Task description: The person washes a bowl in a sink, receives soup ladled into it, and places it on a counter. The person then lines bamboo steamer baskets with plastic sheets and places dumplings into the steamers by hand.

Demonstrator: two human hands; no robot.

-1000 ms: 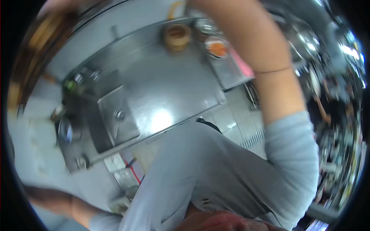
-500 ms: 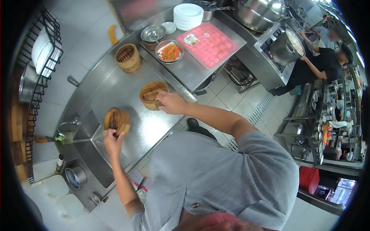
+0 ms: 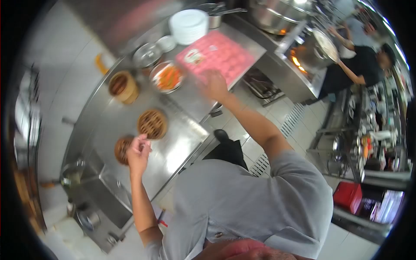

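My left hand [image 3: 139, 152] is over the sink counter, fingers loosely bent and apart, with nothing visible in them. It partly covers a small round bamboo steamer basket [image 3: 121, 150] and comes close to the rim of a second one [image 3: 152, 124], whose slatted base shows. Whether it touches either cannot be made out. My right hand [image 3: 215, 85] is smeared by motion at the near edge of a tray of round pieces under pink film [image 3: 216, 54]. Its fingers are too blurred to read.
Behind the baskets stands a taller bamboo steamer [image 3: 128, 94]. A bowl of orange strips [image 3: 167, 78], metal bowls [image 3: 147, 55] and stacked white plates [image 3: 189, 28] sit by the tray. At the right, a person [image 3: 362, 65] handles a large pot [image 3: 314, 50] over a flame.
My right hand has left its basket and moved up to the pink tray. My left hand has shifted slightly right and up in view. The two low baskets now sit closer together. The view has shifted.
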